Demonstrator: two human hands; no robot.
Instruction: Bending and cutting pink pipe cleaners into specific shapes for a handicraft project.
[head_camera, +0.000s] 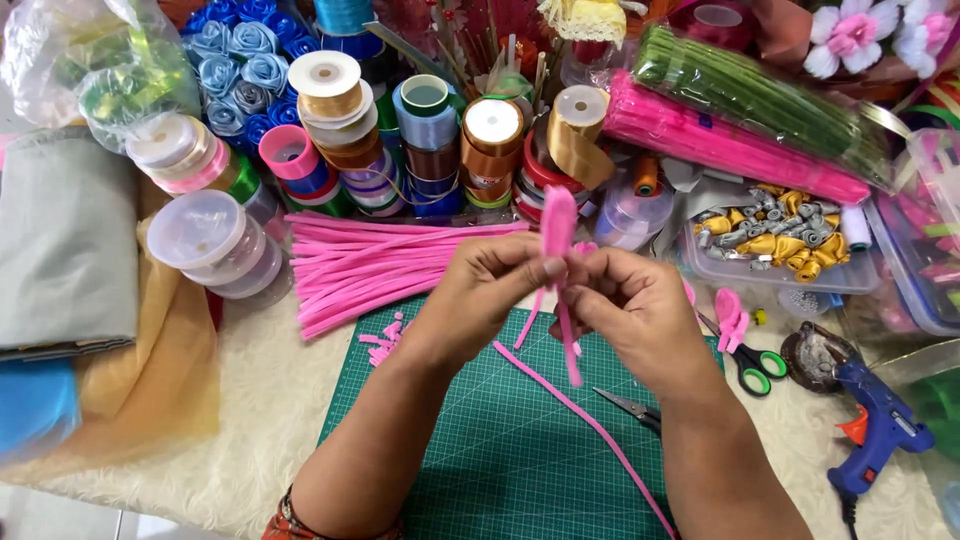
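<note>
Between pinched fingers (548, 266), pink pipe cleaner (557, 225)

My right hand (640, 310) hides the scissors' (745, 365) blades, the glue gun's (880, 425) cord runs off the bottom edge — my moving pipe cleaner (558, 225) blurs.

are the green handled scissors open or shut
Cannot tell: the scissors lie flat on the green cutting mat, but the right hand hides their blades.

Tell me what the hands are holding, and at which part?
Both hands, left hand and right hand, pinch a pink pipe cleaner at its middle, below the folded loop.
</note>
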